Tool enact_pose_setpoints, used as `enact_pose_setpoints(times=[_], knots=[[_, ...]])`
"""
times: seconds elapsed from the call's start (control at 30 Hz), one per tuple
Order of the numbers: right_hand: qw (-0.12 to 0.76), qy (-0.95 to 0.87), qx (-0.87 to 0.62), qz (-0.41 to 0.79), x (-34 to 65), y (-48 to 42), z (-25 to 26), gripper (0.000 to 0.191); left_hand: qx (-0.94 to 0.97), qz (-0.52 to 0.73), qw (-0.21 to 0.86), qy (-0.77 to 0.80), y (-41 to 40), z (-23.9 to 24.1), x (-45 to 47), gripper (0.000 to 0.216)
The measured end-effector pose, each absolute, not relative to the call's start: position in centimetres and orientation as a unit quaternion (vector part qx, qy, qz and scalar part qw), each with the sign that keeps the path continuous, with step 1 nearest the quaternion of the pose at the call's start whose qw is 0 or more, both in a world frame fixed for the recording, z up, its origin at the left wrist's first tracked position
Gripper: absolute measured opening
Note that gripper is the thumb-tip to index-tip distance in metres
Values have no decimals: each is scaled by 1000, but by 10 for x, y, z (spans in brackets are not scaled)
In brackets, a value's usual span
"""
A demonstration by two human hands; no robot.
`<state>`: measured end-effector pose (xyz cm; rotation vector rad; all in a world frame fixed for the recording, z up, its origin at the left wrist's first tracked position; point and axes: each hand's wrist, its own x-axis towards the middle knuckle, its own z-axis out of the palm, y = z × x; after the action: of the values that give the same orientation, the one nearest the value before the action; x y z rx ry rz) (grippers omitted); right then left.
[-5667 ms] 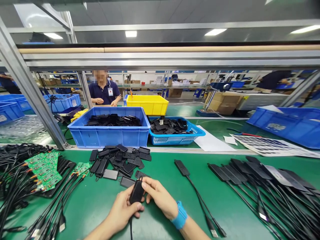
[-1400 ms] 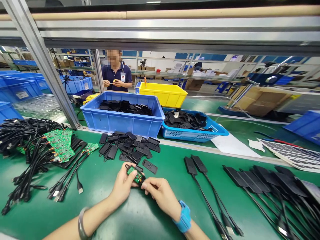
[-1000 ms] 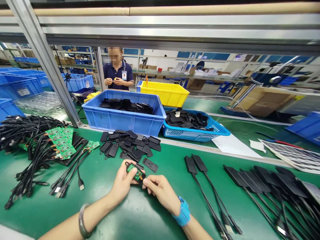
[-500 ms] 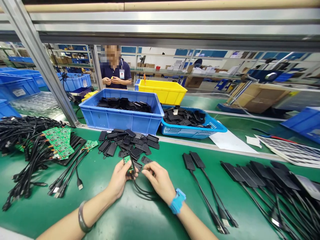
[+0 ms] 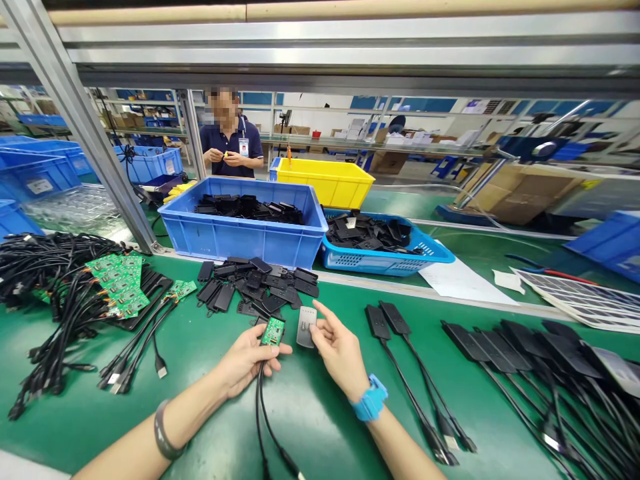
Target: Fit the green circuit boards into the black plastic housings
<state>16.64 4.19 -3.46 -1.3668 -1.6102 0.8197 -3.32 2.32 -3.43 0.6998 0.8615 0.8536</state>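
My left hand (image 5: 255, 360) is closed on a green circuit board (image 5: 273, 331) that sits in a black casing half, its black cables (image 5: 261, 413) hanging down toward me. In my right hand (image 5: 337, 347), thumb and fingers pinch a black plastic cover (image 5: 305, 327), with its inner side turned up. The cover and the board are a short gap apart. Beyond both hands lies a heap of loose black casing pieces (image 5: 260, 283). To the right of my right hand, two closed black casings with cables (image 5: 387, 321) lie on the green tabletop (image 5: 320, 427).
Boards with cables (image 5: 120, 283) are piled on the left. More cased units (image 5: 525, 353) lie in a row on the right. Behind the heap stand a blue bin (image 5: 245, 233), a blue basket (image 5: 380, 260) and a yellow bin (image 5: 325, 183). A person (image 5: 233, 147) stands across the bench.
My right hand has picked up a black cover and moved slightly right and up with it. My left hand has shifted right, turning the board face up; its cables now hang straight down.
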Motion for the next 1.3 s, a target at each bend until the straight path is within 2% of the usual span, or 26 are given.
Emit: enact_pose_setpoints(times=[0.1,0.2,0.47,0.7,0.87,1.03,1.17,1.3], knots=[[449,-567,-504,471,157,33,-21,43,383,388,740,393,22,-38,-29,49],[450,-545,-482,517,149,27,-16,38,417,388,731,376,21,-41,-25,54],[433,-578,-479,499,140,20,-27,28,409,389,760,323,18,-43,-22,64],[454,-576,-493,469,139,20,-31,26,428,367,757,330,17,-44,-23,59],[460,-529,-474,533,138,22,-30,39,483,349,710,375,13,-42,-21,45],[405,-543,-454,579,141,26,-26,38,528,335,676,390,10,-37,-23,58],[395,-585,-470,530,143,25,-27,38,530,322,676,398,9,-38,-22,60],[388,-669,-515,369,137,15,-30,31,495,353,707,362,8,-40,-18,68]])
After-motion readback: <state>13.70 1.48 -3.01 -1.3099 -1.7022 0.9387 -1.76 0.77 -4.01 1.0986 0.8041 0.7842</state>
